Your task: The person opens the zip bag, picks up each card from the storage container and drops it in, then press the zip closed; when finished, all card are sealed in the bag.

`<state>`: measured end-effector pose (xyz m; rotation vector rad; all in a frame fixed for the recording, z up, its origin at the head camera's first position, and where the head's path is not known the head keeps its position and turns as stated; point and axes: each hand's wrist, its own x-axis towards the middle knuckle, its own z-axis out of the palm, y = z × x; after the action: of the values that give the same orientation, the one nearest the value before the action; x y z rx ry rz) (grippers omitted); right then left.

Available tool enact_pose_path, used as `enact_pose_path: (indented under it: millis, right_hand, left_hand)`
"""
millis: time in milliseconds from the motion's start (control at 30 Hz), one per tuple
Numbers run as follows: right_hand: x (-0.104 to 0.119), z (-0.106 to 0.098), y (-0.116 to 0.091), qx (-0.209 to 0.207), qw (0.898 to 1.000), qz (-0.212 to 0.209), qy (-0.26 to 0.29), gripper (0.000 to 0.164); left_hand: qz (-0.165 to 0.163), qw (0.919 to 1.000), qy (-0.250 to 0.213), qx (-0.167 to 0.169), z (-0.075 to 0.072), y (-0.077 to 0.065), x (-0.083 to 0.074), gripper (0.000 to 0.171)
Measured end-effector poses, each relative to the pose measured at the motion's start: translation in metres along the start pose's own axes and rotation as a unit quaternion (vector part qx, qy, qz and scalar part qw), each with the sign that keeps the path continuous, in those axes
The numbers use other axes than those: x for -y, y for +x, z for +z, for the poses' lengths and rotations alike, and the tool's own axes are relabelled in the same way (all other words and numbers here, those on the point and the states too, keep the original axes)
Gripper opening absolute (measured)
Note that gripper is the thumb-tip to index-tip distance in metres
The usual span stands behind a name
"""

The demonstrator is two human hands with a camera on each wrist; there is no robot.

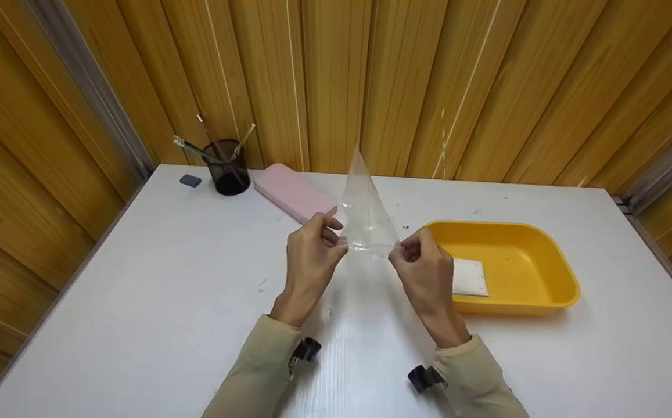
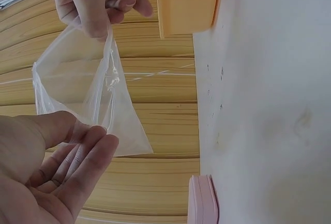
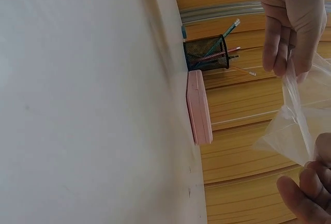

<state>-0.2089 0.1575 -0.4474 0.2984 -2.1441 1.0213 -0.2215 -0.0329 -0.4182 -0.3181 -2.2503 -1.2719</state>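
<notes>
The left hand (image 1: 311,264) and right hand (image 1: 427,268) are pinching opposite sides of a clear bag (image 1: 365,212), which is stretching between their fingertips and tapering beyond them. Beneath the fingers, a white, slightly smudged table (image 1: 138,290) is spreading out. To their right, a yellow tray (image 1: 516,273) is holding a white packet (image 1: 470,277). Beyond them, leftward, a pink case (image 1: 294,190) and pencil cup (image 1: 229,179) are sitting. Farthest off, wood-grained walls (image 1: 336,75) are meeting at grey posts (image 1: 89,75).

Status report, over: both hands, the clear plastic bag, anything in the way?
Left hand and right hand pinching clear plastic bag at opposite sides. Bag held off white table. Nothing seen blocking it; yellow tray right of right hand.
</notes>
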Motion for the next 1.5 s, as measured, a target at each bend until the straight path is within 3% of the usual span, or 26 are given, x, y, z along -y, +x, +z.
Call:
enact_pose_path:
  millis: [267,467,667,833,1100,1233,1367,1500]
  right_hand:
    - [0.003,-0.003,0.004,0.03,0.998,0.046,0.013,0.014]
    - [0.007,-0.002,0.003,0.02,0.999,0.037,0.014,0.015]
    - [0.013,0.002,0.001,0.024,1.0,0.005,0.003,0.013]
    - [0.017,0.003,0.0,0.023,1.0,-0.01,0.005,0.013]
    - [0.019,0.003,0.0,0.001,0.999,-0.037,-0.013,0.017]
    - [0.018,0.005,-0.002,0.0,0.998,-0.049,-0.028,0.019]
    - [0.019,0.005,-0.003,0.004,0.998,-0.052,-0.036,0.02]
    - [0.021,0.004,-0.002,-0.005,0.999,-0.043,-0.023,0.019]
  left_hand:
    - [0.018,0.9998,0.002,0.011,0.007,-0.003,-0.001,0.02]
    - [0.04,0.9989,0.023,-0.004,0.015,-0.008,-0.002,0.013]
    - [0.012,0.9983,0.052,-0.025,0.018,-0.01,-0.002,0.017]
    - [-0.011,0.9977,0.066,-0.013,0.017,-0.009,0.0,0.024]
    - [-0.009,0.9979,0.065,-0.004,0.015,-0.008,0.003,0.033]
    - [-0.034,0.9972,0.066,0.009,0.013,-0.007,0.001,0.036]
    - [-0.06,0.9958,0.067,0.012,0.011,-0.006,0.0,0.034]
    - [-0.063,0.9962,0.06,-0.002,0.01,-0.005,-0.001,0.028]
